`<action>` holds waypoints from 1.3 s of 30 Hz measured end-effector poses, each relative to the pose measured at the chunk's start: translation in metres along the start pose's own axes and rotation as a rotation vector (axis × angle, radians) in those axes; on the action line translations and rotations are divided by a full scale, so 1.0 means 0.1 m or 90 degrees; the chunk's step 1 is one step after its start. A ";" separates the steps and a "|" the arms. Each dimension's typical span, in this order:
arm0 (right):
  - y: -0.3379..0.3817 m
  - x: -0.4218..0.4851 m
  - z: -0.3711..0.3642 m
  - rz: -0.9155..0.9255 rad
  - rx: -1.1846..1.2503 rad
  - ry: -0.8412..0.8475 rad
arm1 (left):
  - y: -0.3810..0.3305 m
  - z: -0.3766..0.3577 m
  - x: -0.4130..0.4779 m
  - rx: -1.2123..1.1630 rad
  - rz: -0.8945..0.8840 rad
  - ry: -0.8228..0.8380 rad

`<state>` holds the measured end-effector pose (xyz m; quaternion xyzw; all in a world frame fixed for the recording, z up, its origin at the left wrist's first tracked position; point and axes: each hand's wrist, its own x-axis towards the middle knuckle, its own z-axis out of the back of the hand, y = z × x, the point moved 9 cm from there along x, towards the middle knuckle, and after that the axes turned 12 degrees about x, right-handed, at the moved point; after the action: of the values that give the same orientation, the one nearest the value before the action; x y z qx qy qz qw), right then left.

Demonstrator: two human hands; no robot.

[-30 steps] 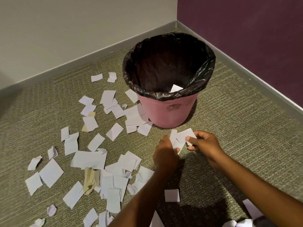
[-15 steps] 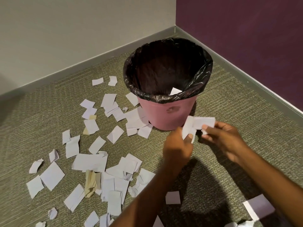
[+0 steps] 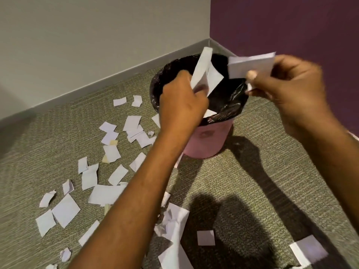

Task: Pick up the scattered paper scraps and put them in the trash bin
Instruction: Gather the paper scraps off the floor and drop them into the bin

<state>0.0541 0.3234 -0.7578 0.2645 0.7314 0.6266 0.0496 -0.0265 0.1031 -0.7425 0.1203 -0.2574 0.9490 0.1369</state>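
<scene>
Left grip point(image 3: 181, 102) and right grip point(image 3: 291, 88) pinching blurred paper scraps point(image 3: 250, 65), trash bin point(image 3: 209, 142) half-hidden

Bright, even overhead light. We see dark arm shadows on carpet point(image 3: 38, 152). Motion blur on left hand point(image 3: 180, 105), right hand point(image 3: 291, 84) & held paper scraps point(image 3: 202, 70); wide-angle bend @ edges.

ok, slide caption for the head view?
Over the pink trash bin, left hand and right hand hold paper scraps; loose scraps litter the carpet.
</scene>
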 end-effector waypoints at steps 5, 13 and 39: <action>-0.22 0.14 -0.30 0.008 -0.165 0.030 | 0.27 -0.11 0.11 0.057 0.034 0.046; -0.19 0.06 -0.45 0.071 -0.362 0.068 | 0.32 -0.10 0.05 -0.031 0.041 0.014; -1.22 -1.56 1.42 -0.201 -0.326 -0.004 | -0.02 -2.05 -2.45 -0.162 -0.147 0.498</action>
<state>0.2053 0.3711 -0.9427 0.1285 0.5813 0.7746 0.2136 0.1702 0.1631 -0.9867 -0.2387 -0.2856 0.8624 0.3432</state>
